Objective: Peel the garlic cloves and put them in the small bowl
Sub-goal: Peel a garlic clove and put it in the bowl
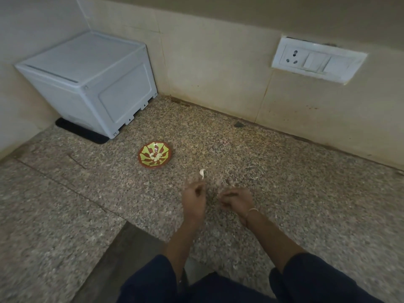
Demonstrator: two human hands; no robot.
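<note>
Granite worktop (284,193), speckled. Left hand (194,200) curled, seemingly pinching a white garlic clove (202,172) by its papery tail. Right hand (237,199) curled too; contents impossible to tell. Small bowl (167,149) near, further left, peeled cloves (156,157) inside. Risk: skin tearing, clove dropping short of the bowl.

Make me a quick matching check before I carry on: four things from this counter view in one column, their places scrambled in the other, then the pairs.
1. small bowl
2. white garlic piece
3. white box
4. socket plate

A. on the wall, right side
B. back left corner, on a black mat
C. just ahead of the left hand
D. middle of the counter, cloves inside

Pairs: 1-D, 2-C, 3-B, 4-A.
</note>
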